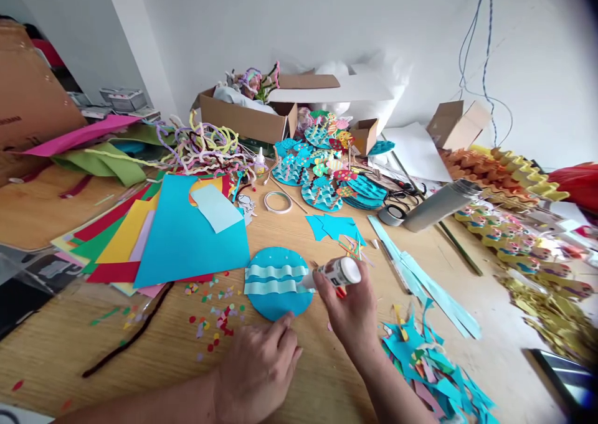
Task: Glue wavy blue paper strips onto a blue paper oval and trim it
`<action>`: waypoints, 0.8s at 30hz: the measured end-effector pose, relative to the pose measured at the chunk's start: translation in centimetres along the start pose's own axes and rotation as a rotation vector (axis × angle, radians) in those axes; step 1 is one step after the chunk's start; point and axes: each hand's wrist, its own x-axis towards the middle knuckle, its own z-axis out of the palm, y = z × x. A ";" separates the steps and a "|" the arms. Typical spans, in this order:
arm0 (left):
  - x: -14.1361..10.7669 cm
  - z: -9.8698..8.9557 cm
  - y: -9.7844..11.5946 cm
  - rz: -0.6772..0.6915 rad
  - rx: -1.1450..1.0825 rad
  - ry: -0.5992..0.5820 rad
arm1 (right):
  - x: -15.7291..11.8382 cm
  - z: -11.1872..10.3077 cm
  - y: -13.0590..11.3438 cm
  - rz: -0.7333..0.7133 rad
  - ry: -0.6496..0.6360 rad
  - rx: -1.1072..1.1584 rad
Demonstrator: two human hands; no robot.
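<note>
A blue paper circle (273, 304) lies flat on the table in front of me, with two wavy pale-blue paper strips (268, 286) across it. At its lower edge, the index fingertip of my left hand (264, 362) presses on the paper while the other fingers are curled in. Wrapped around a white glue bottle (337, 273) is my right hand (352, 312). The bottle is tipped, its nozzle pointing left at the right end of the lower strip. Whether the nozzle touches the paper I cannot tell.
Coloured paper sheets (196, 243) are stacked left, with confetti bits (219, 318) nearer. Blue scraps (434, 374) and long pale strips (425, 287) lie right. Behind are a tape roll (278, 202), finished blue decorations (322, 190), pipe cleaners (205, 144) and a grey flask (441, 205).
</note>
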 end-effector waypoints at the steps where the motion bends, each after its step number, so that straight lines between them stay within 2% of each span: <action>1: 0.0 0.0 0.0 0.010 -0.002 -0.003 | -0.6 -0.1 0.3 -0.008 -0.012 0.007; 4: -0.1 0.1 0.0 0.022 -0.003 -0.014 | -1.6 0.1 1.0 -0.059 -0.030 -0.039; 13: -0.1 -0.1 0.1 0.011 0.020 -0.043 | -1.5 0.2 0.9 -0.175 -0.103 -0.157; 24: -0.1 -0.3 0.0 0.018 -0.001 -0.027 | -1.6 0.3 0.9 -0.180 -0.134 -0.105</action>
